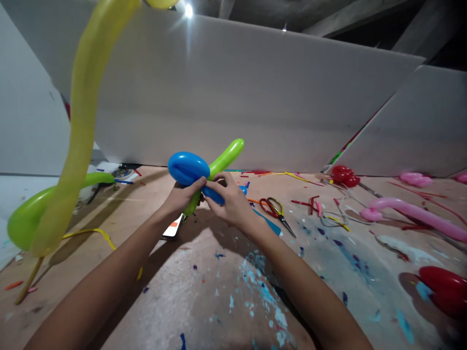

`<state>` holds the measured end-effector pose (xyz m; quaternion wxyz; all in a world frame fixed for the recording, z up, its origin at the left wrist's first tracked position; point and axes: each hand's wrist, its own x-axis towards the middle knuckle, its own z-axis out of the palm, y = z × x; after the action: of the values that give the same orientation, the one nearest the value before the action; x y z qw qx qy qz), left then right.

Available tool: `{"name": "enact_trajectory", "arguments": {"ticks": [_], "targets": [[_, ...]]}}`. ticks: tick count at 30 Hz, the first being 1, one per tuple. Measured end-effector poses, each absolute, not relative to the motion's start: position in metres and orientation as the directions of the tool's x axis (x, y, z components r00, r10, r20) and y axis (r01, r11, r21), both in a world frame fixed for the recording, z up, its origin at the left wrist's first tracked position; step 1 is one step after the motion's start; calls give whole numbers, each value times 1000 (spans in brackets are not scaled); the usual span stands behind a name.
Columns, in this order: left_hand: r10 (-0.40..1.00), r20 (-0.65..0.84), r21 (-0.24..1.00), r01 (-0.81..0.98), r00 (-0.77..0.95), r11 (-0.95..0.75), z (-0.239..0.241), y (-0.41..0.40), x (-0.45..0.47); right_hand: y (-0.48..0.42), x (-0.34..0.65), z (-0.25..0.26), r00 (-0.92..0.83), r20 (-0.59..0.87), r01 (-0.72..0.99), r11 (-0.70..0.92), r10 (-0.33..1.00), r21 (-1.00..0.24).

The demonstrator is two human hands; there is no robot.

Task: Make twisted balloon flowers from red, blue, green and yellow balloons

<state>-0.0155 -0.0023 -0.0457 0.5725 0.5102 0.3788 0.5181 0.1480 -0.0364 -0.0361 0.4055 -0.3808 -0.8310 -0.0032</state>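
- My left hand & right hand meet at the middle of the view, above the table, fingers nearly touching each other.
- Both closed around the joint where the blue balloon crosses the green balloon.
- Blue bubble sits just above my left thumb, bulging up-left; its thinner end runs down-right under my right fingers.
- Green one's long axis goes diagonal: low end below my left hand, tip pointing up-right, away from me.
- L hand nearer the blue bubble, R hand nearer the green stem; neither hand is wide, both pinch tight.
- Scissors lie on the table just right of my right wrist, not touched.
- Phone lies under my left wrist, partly hidden.
- Long yellow balloon hangs at left, well apart from the hands.
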Motion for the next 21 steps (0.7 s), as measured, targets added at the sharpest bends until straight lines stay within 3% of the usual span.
{"name": "enact_trajectory", "arguments": {"ticks": [3,6,9,12,16,18,21], "targets": [[988,76,960,-277,132,-37,-48,-1,-14,-34,147,-37,-359,707,629,718,610,-300],[988,104,948,-312,116,-64,-48,-4,-10,-34,145,-38,-267,737,605,703,622,-374],[984,134,939,-333,120,-88,-48,-10,-4,-33,143,-38,-79,722,543,637,687,-547],[982,143,939,-331,125,-95,-48,-16,0,-28,146,-37,57,565,365,510,823,-779],[970,154,959,-266,188,-100,-47,-18,-1,-23,154,-32,-184,372,122,397,910,-910],[961,147,967,-239,232,-90,-47,-18,-2,-24,157,-28,-301,348,102,392,888,-914],[960,133,968,-242,247,-72,-46,-17,-2,-27,159,-23,-331,374,122,432,866,-893]]}}
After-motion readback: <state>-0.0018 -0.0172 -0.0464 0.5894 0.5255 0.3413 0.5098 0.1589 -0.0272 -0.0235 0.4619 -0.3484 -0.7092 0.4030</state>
